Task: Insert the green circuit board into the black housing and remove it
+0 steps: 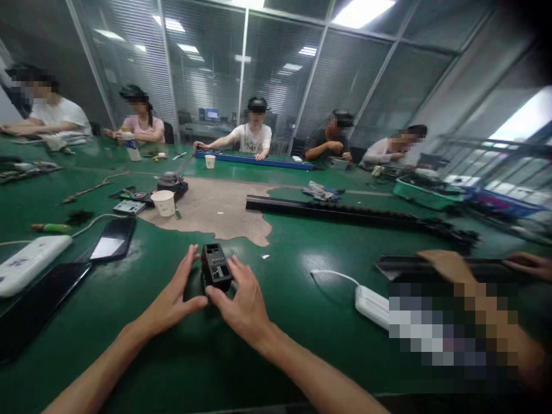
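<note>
A small black box-shaped plastic part, with rectangular openings and small slots in its top, is between my hands, low over the green table or standing on it; I cannot tell which. My right hand grips it, fingertips along its right side and thumb at its near corner. On the other side, my left hand is open, fingers and thumb spread around the part's left side. Its fingertips look slightly apart from the part. The underside is hidden.
Left are a white power strip, a phone, a dark flat device and a paper cup. A long black strip lies ahead. At right are a white adapter and a co-worker's arm. Several people sit opposite.
</note>
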The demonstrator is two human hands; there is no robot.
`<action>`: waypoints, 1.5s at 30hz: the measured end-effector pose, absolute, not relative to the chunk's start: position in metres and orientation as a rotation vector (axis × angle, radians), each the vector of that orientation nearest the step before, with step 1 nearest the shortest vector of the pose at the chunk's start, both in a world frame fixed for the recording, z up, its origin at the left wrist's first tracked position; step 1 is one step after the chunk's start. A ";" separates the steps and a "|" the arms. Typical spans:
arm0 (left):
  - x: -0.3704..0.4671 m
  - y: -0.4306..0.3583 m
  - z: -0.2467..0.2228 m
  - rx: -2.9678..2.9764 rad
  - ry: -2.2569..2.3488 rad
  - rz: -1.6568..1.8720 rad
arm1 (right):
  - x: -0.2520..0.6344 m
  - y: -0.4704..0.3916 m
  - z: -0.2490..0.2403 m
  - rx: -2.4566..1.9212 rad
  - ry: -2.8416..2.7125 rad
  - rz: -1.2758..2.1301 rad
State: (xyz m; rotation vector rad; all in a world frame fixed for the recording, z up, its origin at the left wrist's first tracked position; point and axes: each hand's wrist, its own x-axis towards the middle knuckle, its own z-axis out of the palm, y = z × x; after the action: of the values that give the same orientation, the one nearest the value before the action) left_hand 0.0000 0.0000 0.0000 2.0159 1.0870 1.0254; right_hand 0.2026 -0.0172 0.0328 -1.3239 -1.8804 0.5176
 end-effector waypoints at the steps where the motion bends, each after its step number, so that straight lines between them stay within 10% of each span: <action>1: 0.000 -0.001 0.001 2.010 1.085 1.026 | 0.202 -0.016 0.032 -1.326 -1.882 0.515; 45: -0.002 -0.002 0.004 1.881 1.042 1.047 | 0.196 -0.024 0.008 -1.331 -1.944 0.543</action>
State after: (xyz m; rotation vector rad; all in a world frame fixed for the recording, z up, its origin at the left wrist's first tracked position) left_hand -0.0017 -0.0015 0.0041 1.8809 1.0416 1.0469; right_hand 0.1965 -0.0240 0.0082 -1.3309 -1.9442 0.5427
